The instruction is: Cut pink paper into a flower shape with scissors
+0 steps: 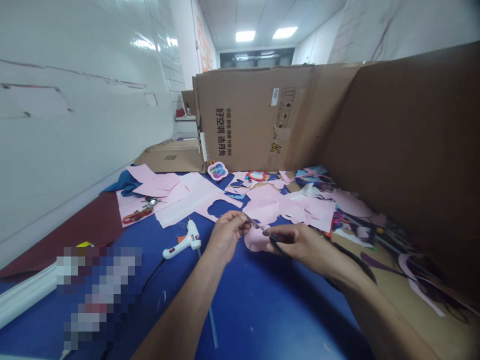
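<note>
My right hand (302,245) is closed around a pair of scissors (278,246) with dark handles; the narrow metal blades point left toward my left hand. My left hand (228,234) is pinched shut near the blade tips, and what lies between its fingertips is too small to make out. Just below the blades is a rounded pink piece (255,241) that looks like felt or paper, partly covered by my right hand. Beyond both hands lie pink sheets (262,202), one with a scalloped hole cut in it.
A white glue gun (183,242) lies left of my left hand on the blue table (240,310). Flower-shaped decoration (218,171) rests against the large cardboard box (251,120). Scraps and strips (356,232) cover the right side. A small metal tool (151,203) lies at left.
</note>
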`<state>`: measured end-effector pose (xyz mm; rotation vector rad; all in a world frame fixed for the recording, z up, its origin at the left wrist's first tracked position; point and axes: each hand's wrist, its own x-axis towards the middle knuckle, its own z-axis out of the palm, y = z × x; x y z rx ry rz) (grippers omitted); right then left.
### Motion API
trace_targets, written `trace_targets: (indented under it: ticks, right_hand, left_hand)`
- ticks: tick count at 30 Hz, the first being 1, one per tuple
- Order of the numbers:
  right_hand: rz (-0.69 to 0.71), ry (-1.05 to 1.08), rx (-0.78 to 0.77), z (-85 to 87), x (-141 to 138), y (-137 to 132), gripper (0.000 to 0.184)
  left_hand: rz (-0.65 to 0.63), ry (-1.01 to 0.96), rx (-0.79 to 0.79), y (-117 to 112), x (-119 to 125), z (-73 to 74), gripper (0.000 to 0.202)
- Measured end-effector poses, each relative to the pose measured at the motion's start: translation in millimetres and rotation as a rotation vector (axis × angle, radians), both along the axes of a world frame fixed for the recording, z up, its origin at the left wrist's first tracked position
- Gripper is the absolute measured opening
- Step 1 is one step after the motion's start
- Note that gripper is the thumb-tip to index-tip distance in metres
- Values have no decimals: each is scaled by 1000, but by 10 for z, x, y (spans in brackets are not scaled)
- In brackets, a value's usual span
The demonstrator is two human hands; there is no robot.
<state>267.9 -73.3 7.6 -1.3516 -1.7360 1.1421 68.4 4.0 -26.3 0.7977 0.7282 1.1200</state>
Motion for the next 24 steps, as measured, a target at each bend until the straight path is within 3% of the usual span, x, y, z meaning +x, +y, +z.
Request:
trace_targets:
  ticks: [17, 24]
  right_hand:
    - [8, 50, -43, 4, -24, 9, 29]
    - [11, 34, -5, 33, 2, -5, 26]
  left_hand:
    - [121, -101, -50, -116, 160, 23, 25]
    - [43, -49, -44, -91, 121, 2, 25]
